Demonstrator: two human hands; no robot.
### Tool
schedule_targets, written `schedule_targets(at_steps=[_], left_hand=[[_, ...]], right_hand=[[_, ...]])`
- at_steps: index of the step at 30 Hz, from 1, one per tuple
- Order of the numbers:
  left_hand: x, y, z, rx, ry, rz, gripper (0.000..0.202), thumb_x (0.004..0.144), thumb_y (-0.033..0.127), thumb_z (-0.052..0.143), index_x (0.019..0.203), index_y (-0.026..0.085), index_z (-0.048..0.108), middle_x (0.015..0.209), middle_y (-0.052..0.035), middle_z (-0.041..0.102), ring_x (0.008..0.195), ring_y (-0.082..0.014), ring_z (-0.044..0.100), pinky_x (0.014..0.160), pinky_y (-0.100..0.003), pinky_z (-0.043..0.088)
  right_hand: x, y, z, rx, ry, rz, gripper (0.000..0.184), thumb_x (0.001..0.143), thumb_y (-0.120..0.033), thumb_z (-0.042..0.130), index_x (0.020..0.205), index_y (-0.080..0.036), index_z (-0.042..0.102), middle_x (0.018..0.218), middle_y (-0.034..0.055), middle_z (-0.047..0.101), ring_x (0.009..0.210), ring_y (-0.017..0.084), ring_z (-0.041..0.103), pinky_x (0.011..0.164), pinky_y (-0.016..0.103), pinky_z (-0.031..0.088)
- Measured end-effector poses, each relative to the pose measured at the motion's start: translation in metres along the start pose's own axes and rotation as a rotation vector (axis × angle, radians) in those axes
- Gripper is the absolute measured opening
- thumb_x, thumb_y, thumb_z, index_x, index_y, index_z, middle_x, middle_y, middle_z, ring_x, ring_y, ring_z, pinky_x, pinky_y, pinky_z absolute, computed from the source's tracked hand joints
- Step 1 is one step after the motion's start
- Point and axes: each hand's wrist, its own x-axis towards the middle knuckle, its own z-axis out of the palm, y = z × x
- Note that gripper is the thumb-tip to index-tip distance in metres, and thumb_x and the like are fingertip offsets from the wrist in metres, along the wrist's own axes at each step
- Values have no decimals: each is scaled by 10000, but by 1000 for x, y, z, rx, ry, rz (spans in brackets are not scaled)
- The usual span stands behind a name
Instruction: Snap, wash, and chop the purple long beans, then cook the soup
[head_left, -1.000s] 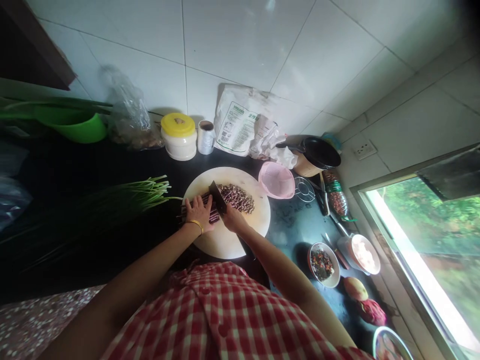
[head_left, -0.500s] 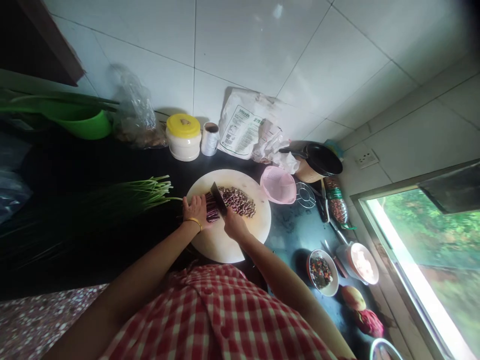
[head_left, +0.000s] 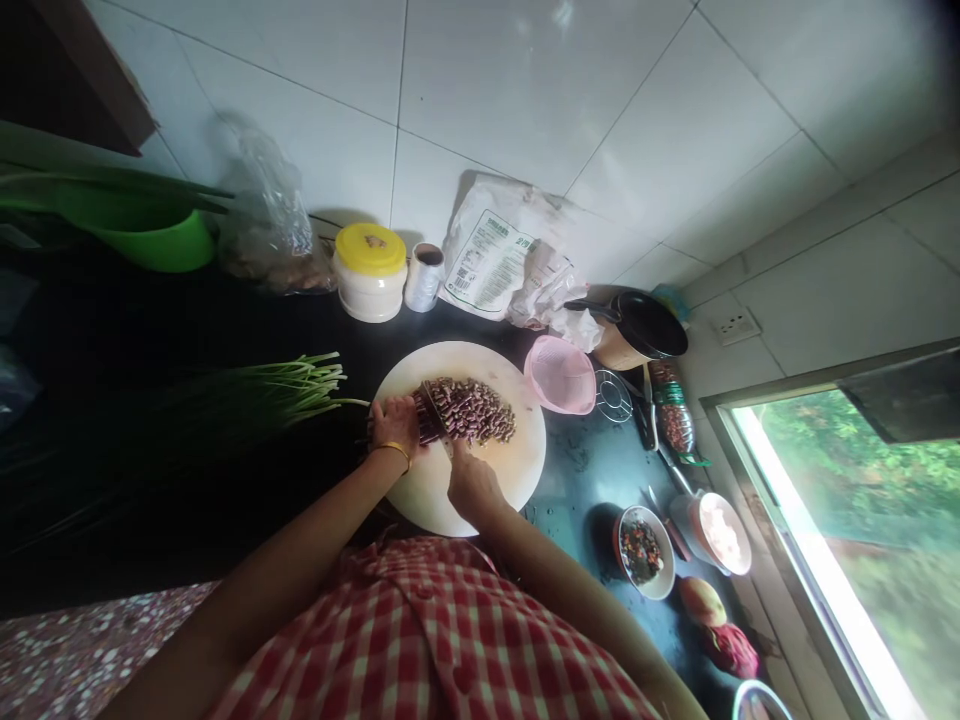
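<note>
smooth board point(head_left: 429, 495), plastic basket point(head_left: 561, 378), glossy tiles point(head_left: 495, 90)

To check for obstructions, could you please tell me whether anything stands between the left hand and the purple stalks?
Nothing visible: the left hand rests on the purple stalks. The knife, in the right hand, stands between stalks and chopped pieces.

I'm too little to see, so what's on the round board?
Chopped purple pieces, longer stalks and a knife in the right hand. The left hand covers part of the stalks.

Dark countertop point(head_left: 566, 480), round board point(head_left: 427, 485) (pink basket point(head_left: 560, 378) just beside), green stalks point(head_left: 304, 385)
</note>
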Motion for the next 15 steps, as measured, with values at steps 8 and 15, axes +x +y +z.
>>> schedule_targets(at_steps=[8,15], left_hand=[[6,-5,2,34,-55,72,858,557,438,678,1231,-15,402,1162,-235,471,1076,-326,390,970,-437,226],[7,-9,9,31,-34,100,791,598,438,609,1220,-15,425,1142,-240,496,1058,-338,393,948,-447,215]], right_hand=[[32,-7,-18,19,-82,-7,382,744,-40,414,1108,-138,351,878,117,638,810,226,630,629,299,435],[75,-20,-10,65,-7,-23,368,777,-130,473,1118,-134,336,896,122,642,834,247,632,633,311,449]])
